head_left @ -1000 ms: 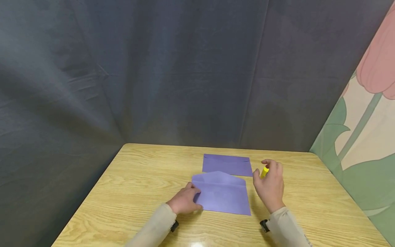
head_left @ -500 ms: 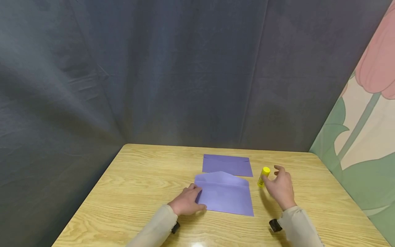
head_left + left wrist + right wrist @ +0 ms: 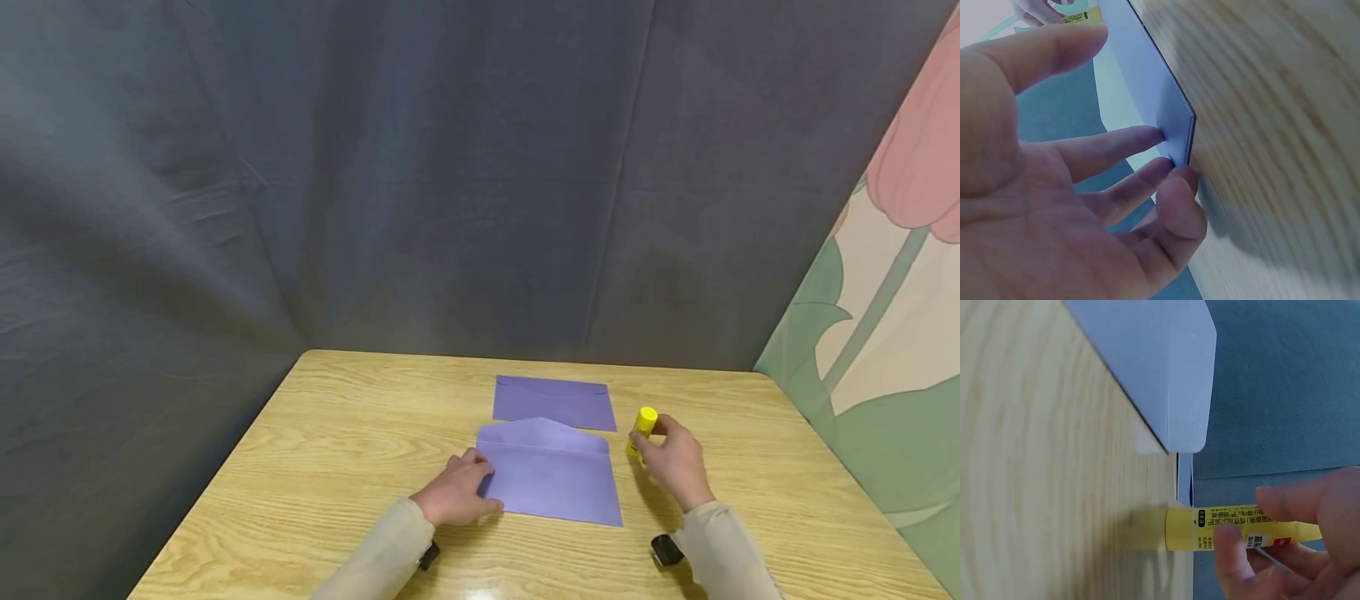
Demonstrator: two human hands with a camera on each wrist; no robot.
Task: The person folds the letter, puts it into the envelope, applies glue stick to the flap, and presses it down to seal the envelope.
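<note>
A light purple envelope [image 3: 555, 479] lies on the table with its flap opened out toward the far side. My left hand [image 3: 456, 492] is at its left edge, and in the left wrist view the fingertips [image 3: 1154, 134] touch the envelope near a corner. The thumb is held apart from the other fingers. To the envelope's right, a yellow glue stick [image 3: 643, 427] stands upright on the wood, with printed text on its side [image 3: 1210, 528]. My right hand [image 3: 678, 462] grips it between thumb and fingers.
Behind the first envelope lies a darker purple envelope [image 3: 555, 402], its flap side up. The wooden table [image 3: 337, 442] ends at a dark grey curtain [image 3: 465, 208] at the back. A flower-patterned panel [image 3: 892, 333] stands along the right.
The right hand drew back from the glue stick to the right, then came in and took hold of it. The left hand and the near envelope shifted slightly right.
</note>
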